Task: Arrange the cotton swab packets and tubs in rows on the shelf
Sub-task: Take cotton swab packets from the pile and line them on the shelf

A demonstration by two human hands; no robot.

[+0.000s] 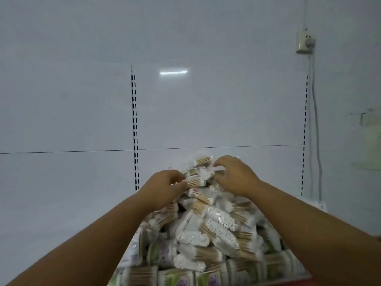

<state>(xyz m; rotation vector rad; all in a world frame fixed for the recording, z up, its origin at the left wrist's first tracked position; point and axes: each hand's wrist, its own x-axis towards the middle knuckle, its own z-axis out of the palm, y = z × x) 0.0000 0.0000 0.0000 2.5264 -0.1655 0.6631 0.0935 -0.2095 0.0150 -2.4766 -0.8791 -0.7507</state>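
Note:
A tall heap of clear cotton swab packets (208, 219) with wooden sticks and white tips fills the middle of the shelf. Round tubs (162, 252) with green and purple labels lie in rows along the front and under the heap. My left hand (165, 188) pinches one packet (195, 181) near the top of the heap. My right hand (235, 174) lies on the top, its fingers curled round another packet (216, 169).
The white back panel (216, 112) of the shelf rises behind the heap, with slotted uprights (135, 131) left and right. A wall socket (305, 42) with a hanging cable is at the upper right. A red shelf edge (296, 280) shows at the front.

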